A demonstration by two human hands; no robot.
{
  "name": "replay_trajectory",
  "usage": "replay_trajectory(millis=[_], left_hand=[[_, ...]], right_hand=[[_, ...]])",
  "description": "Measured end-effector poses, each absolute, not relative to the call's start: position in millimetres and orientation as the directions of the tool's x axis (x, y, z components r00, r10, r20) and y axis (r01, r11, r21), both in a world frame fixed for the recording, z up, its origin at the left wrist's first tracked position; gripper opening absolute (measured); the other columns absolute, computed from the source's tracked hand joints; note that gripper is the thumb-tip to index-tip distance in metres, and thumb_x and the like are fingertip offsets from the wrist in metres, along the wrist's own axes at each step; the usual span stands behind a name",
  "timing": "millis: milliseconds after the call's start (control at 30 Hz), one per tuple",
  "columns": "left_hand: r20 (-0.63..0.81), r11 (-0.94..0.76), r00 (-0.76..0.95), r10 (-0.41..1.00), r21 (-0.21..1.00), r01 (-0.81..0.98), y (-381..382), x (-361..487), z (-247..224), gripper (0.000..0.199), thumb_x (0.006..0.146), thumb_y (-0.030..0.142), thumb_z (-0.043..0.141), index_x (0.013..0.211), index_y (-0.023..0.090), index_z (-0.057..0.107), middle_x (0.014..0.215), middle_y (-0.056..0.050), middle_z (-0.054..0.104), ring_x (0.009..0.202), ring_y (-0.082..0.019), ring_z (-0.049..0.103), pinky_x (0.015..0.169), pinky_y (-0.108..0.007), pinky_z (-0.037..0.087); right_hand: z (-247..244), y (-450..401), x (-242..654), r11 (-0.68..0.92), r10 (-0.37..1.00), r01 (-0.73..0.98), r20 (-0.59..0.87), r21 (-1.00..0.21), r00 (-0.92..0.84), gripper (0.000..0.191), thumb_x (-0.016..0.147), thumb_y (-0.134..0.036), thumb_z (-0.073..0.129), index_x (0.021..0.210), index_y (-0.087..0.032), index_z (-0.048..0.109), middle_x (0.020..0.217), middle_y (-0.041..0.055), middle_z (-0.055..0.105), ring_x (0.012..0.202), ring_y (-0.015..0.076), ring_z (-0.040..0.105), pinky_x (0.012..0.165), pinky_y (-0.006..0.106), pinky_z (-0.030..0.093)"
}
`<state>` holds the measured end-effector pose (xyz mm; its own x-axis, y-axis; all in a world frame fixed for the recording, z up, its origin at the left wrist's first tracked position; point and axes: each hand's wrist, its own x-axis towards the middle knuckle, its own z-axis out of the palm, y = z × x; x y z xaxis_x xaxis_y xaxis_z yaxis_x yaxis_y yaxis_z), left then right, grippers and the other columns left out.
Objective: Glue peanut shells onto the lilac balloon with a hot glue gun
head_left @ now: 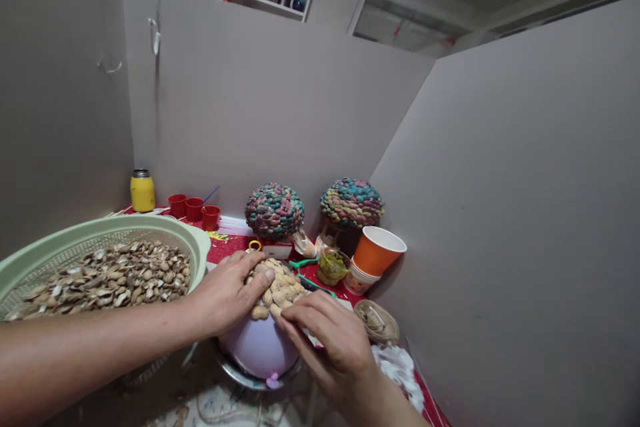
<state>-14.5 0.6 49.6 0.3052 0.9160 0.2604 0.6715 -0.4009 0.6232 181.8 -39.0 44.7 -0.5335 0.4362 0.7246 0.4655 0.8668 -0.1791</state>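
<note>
A lilac balloon (260,347) sits in a round metal bowl (243,379), its knotted end toward me. Peanut shells (283,283) cover its upper part in a packed layer. My left hand (233,290) is curved over the balloon's left side, thumb across the shells and fingers reaching behind, holding it. At the lower front edge of the layer, my right hand (333,340) has thumb and fingers pinched on a peanut shell (276,311) against the balloon. Its other fingers are curled and partly hidden.
A green colander (200,240) of shell halves stands left. Behind are a yellow jar (143,191), red cups (194,209) and two colourful domes (275,211) (352,203). Orange paper cups (375,252), a glass bowl (333,267) and coiled cord (376,321) lie right. Grey panels (270,100) enclose the table.
</note>
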Motion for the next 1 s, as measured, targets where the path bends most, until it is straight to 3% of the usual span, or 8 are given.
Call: replay_trajectory(millis=[133,233,600,1000], left_hand=[[0.269,-0.407,0.305,0.914,0.619,0.672,-0.1,-15.6,47.5,0.057,0.094,0.053,0.036,0.134,0.016,0.053,0.131,-0.015,0.059,0.122,-0.029,0.052,0.106,-0.044,0.037],[0.269,-0.404,0.302,0.915,0.616,0.676,0.3,-16.6,46.2,0.058,0.094,0.054,0.035,0.133,0.016,0.054,0.130,-0.015,0.060,0.121,-0.030,0.053,0.105,-0.045,0.038],[0.284,-0.410,0.295,0.912,0.612,0.676,-0.7,-15.8,47.3,0.054,0.094,0.052,0.036,0.132,0.018,0.055,0.128,-0.015,0.061,0.120,-0.030,0.054,0.104,-0.046,0.039],[0.282,-0.420,0.311,0.908,0.605,0.676,-2.9,-15.4,49.9,0.057,0.094,0.054,0.034,0.132,0.017,0.055,0.131,-0.014,0.060,0.122,-0.030,0.052,0.105,-0.044,0.038]], right_hand=[[44.5,-45.4,177.9,0.845,0.355,0.534,0.766,-0.018,-0.536,0.011,0.090,-0.008,0.057,0.097,-0.014,0.061,0.079,0.0067,0.066,0.069,0.0174,0.061,0.063,0.029,0.051],[41.9,-47.5,174.3,0.830,0.337,0.557,0.778,0.019,-0.529,0.012,0.090,-0.007,0.057,0.098,-0.014,0.061,0.077,0.0068,0.067,0.068,0.0170,0.061,0.061,0.029,0.052],[41.1,-40.1,176.9,0.872,0.441,0.445,0.725,-0.205,-0.530,0.011,0.091,-0.006,0.055,0.090,-0.016,0.061,0.076,0.0048,0.065,0.069,0.0161,0.060,0.064,0.028,0.050],[60.6,-36.7,192.5,0.876,0.469,0.387,0.699,-0.288,-0.540,0.014,0.091,-0.012,0.058,0.098,-0.020,0.067,0.082,0.0034,0.070,0.074,0.0151,0.065,0.069,0.026,0.055]])
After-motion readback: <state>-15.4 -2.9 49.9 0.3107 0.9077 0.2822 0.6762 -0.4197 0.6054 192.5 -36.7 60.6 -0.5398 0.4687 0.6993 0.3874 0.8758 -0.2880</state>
